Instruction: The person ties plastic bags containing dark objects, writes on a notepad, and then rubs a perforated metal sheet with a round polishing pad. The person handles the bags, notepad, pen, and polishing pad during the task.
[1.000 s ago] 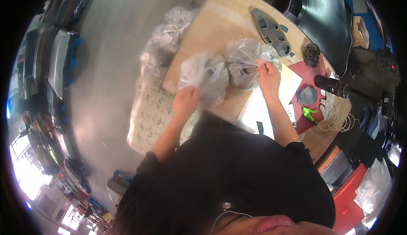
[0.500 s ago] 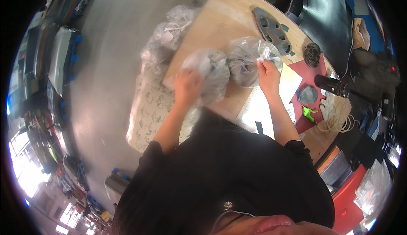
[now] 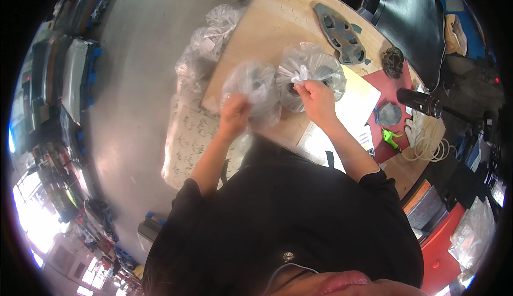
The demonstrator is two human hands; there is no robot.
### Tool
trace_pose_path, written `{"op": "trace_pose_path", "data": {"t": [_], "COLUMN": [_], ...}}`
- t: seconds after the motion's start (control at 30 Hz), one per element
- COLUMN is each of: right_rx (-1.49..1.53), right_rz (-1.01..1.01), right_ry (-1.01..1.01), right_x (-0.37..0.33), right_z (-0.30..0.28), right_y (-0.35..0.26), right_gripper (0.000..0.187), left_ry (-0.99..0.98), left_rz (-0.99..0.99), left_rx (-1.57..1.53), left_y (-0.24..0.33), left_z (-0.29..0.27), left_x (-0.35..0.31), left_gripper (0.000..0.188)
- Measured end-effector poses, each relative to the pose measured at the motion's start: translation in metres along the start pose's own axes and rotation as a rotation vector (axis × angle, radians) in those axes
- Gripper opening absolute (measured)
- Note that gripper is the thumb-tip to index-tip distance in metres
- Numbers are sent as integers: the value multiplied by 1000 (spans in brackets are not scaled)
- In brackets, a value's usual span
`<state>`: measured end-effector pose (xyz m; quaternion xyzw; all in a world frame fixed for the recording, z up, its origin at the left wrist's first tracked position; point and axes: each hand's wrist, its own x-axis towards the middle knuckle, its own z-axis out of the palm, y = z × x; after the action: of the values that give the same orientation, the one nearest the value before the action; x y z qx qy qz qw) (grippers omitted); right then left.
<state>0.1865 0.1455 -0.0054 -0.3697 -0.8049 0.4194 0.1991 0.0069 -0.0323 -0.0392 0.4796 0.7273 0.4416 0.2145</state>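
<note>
Two clear plastic bags, each around a rounded bundle, lie side by side on the wooden table. My right hand (image 3: 318, 102) pinches the gathered, twisted neck of the right plastic bag (image 3: 319, 63); dark contents show through its film. My left hand (image 3: 234, 115), slightly blurred, is closed at the near left edge of the left plastic bag (image 3: 251, 77), with the film at its fingers. What the left bag contains is hard to make out through the cloudy film. Paper sheets (image 3: 350, 95) lie to the right, partly under my right forearm.
On the wooden table (image 3: 267, 23) are a grey slotted plate (image 3: 339, 34), a dark tangled bundle (image 3: 393, 62), a black cylinder (image 3: 419, 102), a green trigger tool (image 3: 391, 137) and coiled tubing (image 3: 430, 149). More plastic bags (image 3: 206, 45) stand left of the table, beside a patterned wrapped pack (image 3: 187, 141).
My right hand has moved left and slightly toward me, drawing the right bag's neck with it. My left hand has shifted slightly nearer to me, at the left bag.
</note>
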Motion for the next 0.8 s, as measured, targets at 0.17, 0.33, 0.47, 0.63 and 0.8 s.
{"op": "trace_pose_path", "data": {"t": [0.17, 0.33, 0.47, 0.63, 0.8], "right_rx": [-221, -371, -459, -497, -490], "right_rz": [-52, -103, -82, -96, -38], "right_ry": [-29, -80, -132, -186, -177], "right_x": [2, 0, 0, 0, -3], "right_z": [5, 15, 22, 15, 8], "right_y": [1, -5, -10, -11, -10], "right_gripper": [18, 19, 23, 21, 21], "left_ry": [-48, -32, 22, -22, -16], "left_rz": [25, -6, -190, -320, -171], "left_rx": [-7, 17, -44, -123, 72], "left_y": [-3, -4, -6, -5, 5], "left_z": [6, 18, 26, 20, 10], "left_x": [0, -6, -8, -8, -4], "left_gripper": [11, 12, 16, 15, 11]}}
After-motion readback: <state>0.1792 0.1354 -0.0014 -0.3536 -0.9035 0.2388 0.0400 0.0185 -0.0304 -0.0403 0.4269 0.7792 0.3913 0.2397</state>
